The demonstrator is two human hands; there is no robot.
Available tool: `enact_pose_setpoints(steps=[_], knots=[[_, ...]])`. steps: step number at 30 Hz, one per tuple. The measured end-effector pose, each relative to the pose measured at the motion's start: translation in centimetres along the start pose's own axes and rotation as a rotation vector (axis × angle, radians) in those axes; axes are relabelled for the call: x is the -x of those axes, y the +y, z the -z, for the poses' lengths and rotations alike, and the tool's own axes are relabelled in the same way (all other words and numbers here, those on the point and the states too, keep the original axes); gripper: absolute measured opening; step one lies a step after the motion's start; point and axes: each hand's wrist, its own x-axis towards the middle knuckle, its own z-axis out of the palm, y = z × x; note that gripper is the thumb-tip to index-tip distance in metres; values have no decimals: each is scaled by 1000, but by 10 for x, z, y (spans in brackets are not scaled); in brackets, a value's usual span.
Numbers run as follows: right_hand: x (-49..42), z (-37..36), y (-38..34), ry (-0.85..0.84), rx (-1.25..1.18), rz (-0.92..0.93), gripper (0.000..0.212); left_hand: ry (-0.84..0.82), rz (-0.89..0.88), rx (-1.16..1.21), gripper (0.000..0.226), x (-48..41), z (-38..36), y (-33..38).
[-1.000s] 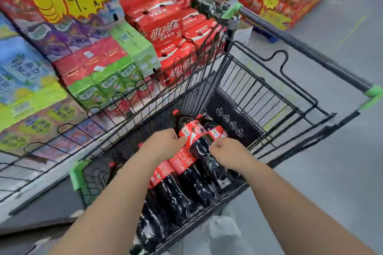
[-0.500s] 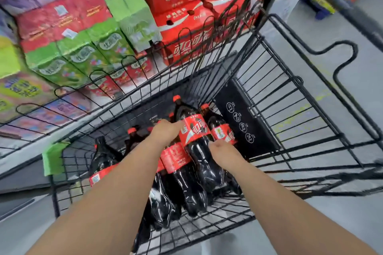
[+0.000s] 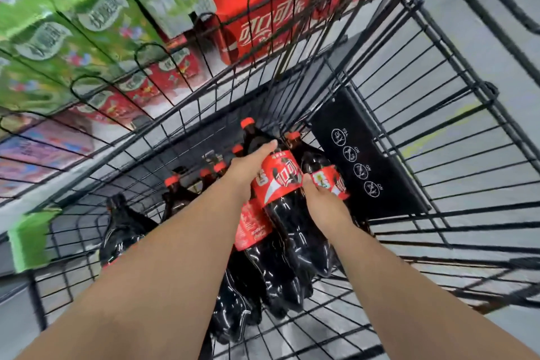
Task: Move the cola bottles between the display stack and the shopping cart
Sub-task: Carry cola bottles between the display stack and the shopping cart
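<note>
Nearest the camera, two bare forearms are being extended down into a black wire shopping cart [image 3: 438, 131], whose open grid floor is letting the pale grey shop floor [image 3: 496, 46] be seen beneath. A large dark cola bottle with a red label and red cap [image 3: 277, 184] is being gripped from both sides: the left hand [image 3: 248, 168] is being pressed closed around its shoulder, and the right hand [image 3: 321, 204] is being clamped against its lower label. This bottle is lying tilted on top of the other dark cola bottles [image 3: 128, 231] in the cart's basket, its cap pointing away. Parts of the lower bottles are being hidden by the arms, and their number cannot be told. Just beside the held bottle, a black panel with white round pictograms [image 3: 359, 166] is hanging on the cart's inner wall. To the right, the basket is lying bare of goods. Beyond the left wire wall, blurred green cartons [image 3: 73, 23] and red cola cartons [image 3: 263, 17] are being displayed in a stack, cut off at the frame's top.
</note>
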Motion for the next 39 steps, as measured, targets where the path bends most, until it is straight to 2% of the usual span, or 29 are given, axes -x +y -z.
enact_pose_setpoints(steps=[4,5,7,11,12,15,22,25,31,34,36,39], knots=[[2,0,3,34,-149,-29,73,96,-25,94,160,-4,-2,-1],[2,0,4,40,-180,-31,71,113,-44,101,163,-3,-2,-3],[2,0,6,48,-227,-39,66,108,-87,123,148,0,-1,-6],[5,-4,11,31,-307,-65,78,112,-169,146,97,18,-2,-11],[7,-5,10,27,-338,-69,78,126,-189,153,95,24,-4,-13],[11,-10,10,52,-395,-30,73,187,-263,149,109,43,-13,-18],[45,-4,-8,136,-555,130,67,285,-497,127,87,104,-19,-2],[70,13,-29,194,-592,210,58,352,-593,125,91,142,-19,16],[140,61,-75,238,-646,405,69,496,-897,119,101,251,-21,50],[181,82,-96,187,-766,549,77,535,-1031,83,102,310,-16,56],[207,94,-108,101,-815,617,80,536,-1115,54,90,348,-8,58],[243,105,-123,-39,-900,718,70,552,-1227,6,66,401,8,58]])
